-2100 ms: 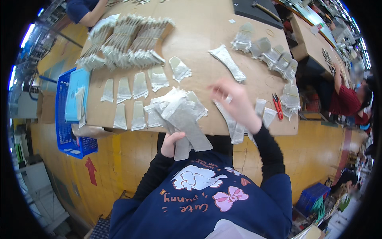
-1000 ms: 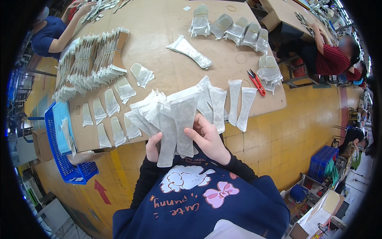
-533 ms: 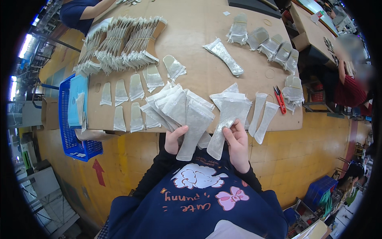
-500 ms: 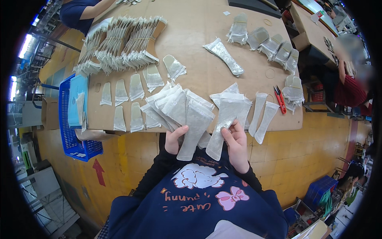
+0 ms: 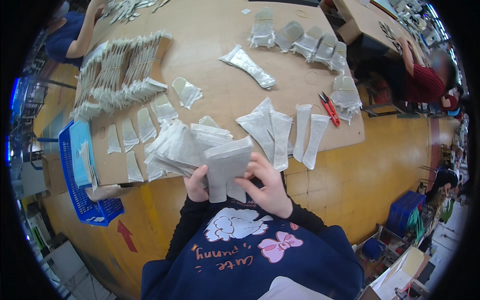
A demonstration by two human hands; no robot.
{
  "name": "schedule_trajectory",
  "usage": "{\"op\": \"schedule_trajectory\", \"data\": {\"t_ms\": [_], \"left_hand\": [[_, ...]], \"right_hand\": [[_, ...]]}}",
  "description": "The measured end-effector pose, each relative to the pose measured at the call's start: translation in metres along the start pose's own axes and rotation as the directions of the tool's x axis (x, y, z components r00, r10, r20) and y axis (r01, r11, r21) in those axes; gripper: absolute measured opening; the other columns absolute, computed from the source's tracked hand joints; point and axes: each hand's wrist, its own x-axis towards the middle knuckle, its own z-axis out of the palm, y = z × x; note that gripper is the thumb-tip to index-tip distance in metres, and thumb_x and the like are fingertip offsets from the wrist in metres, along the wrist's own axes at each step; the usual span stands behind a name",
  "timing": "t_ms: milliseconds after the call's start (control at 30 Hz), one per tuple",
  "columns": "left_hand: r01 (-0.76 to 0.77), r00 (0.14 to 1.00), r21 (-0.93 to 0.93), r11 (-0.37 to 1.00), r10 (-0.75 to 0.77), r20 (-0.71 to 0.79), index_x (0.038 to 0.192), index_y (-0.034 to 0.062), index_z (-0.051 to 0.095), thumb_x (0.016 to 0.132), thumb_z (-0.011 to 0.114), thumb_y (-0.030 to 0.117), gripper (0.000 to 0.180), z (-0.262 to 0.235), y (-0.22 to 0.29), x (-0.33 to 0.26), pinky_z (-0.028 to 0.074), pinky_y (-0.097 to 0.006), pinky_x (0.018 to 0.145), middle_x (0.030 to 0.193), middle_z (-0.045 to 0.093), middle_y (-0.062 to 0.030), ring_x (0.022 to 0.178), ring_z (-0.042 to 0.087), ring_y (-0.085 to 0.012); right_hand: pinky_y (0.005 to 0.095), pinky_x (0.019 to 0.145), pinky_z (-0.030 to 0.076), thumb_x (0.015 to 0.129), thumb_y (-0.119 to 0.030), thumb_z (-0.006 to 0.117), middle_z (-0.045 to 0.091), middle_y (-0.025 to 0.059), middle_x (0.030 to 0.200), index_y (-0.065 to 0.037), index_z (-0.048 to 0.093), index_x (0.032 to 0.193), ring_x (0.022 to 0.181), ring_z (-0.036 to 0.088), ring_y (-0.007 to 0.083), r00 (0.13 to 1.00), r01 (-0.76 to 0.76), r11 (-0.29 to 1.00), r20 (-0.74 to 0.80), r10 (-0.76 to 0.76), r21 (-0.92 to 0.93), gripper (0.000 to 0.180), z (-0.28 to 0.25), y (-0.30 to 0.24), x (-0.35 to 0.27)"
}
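Observation:
A fanned bundle of whitish fabric pieces (image 5: 172, 147), each flared at one end and narrow at the other, is in my left hand (image 5: 196, 184), thumb on top and fingers hidden beneath. My right hand (image 5: 267, 185) is at the right edge of the front fabric piece (image 5: 227, 157), fingers bent round it near the narrow part. Just beyond my right hand, a few similar pieces (image 5: 257, 127) overlap at the table edge. Two narrower pieces (image 5: 315, 137) lie to their right. Red-handled thread snips (image 5: 330, 109) rest beyond those.
Banded stacks (image 5: 142, 62) stand at the table's far left; smaller banded bundles (image 5: 312, 42) line the far right. Small rounded pieces (image 5: 130, 135) lie at left. A blue basket (image 5: 107, 212) hangs by the left edge. Other people (image 5: 67, 35) work at the far left and right.
My right hand has moved left from the overlapping pieces to the bundle in my left hand. The piece it held over that pile is now lying there. The view has shifted.

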Motion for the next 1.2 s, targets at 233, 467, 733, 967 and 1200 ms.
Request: {"op": "schedule_trajectory", "data": {"t_ms": [233,467,733,967,1200], "left_hand": [[0.049,0.998,-0.053,0.997,-0.048,0.031,0.124,-0.0031,0.05,0.082,0.054,0.022,0.049,-0.022,-0.012,0.002,0.053,-0.039,0.083,0.113,0.062,-0.0169,0.098,0.064,-0.0272],[-0.034,0.996,-0.137,0.99,0.044,0.073,0.121,-0.0028,0.051,0.079,0.059,0.013,0.045,-0.022,-0.014,0.001,0.052,-0.04,0.086,0.112,0.061,-0.0156,0.1,0.063,-0.0253],[-0.168,0.982,-0.074,0.983,0.173,0.071,0.115,0.0001,0.056,0.081,0.055,0.008,0.036,-0.021,-0.022,-0.005,0.052,-0.036,0.082,0.107,0.064,-0.0114,0.096,0.063,-0.0218],[-0.059,0.998,-0.249,0.967,0.054,-0.027,0.122,0.0024,0.053,0.079,0.06,0.009,0.044,0.007,-0.014,-0.01,0.05,-0.038,0.086,0.11,0.062,-0.0101,0.1,0.061,-0.0233],[-0.078,0.992,0.039,0.996,0.082,-0.099,0.13,0.0019,0.047,0.079,0.06,0.016,0.054,0.004,-0.009,-0.006,0.05,-0.041,0.089,0.111,0.062,-0.0151,0.103,0.061,-0.0274]], "right_hand": [[0.025,0.068,0.054,0.083,-0.003,0.07,0.049,0.0168,0.123,0.005,0.063,0.098,0.078,0.066,0.0135,0.999,-0.033,0.997,-0.033,0.035,0.071,0.019,0.016,-0.007,0.001],[0.0266,0.066,0.054,0.082,0.0,0.07,0.051,0.0157,0.12,0.004,0.064,0.095,0.081,0.066,0.0174,0.995,0.041,0.999,-0.096,-0.04,0.004,0.015,0.024,-0.001,-0.005],[0.0305,0.059,0.051,0.081,-0.005,0.069,0.058,0.0121,0.091,-0.001,0.066,0.101,0.069,0.063,0.024,0.985,0.16,0.972,-0.039,-0.169,-0.172,0.02,0.024,0.003,-0.002],[0.0279,0.05,0.047,0.076,-0.005,0.075,0.058,0.0087,0.08,-0.002,0.07,0.096,0.056,0.059,0.019,0.98,0.051,0.977,-0.176,-0.088,-0.205,0.021,0.019,-0.001,0.001],[0.0264,0.07,0.048,0.076,0.003,0.073,0.065,0.0093,0.099,0.001,0.069,0.1,0.073,0.061,0.0155,0.908,0.212,0.944,-0.305,-0.286,-0.253,0.025,0.002,0.01,-0.004]]}}
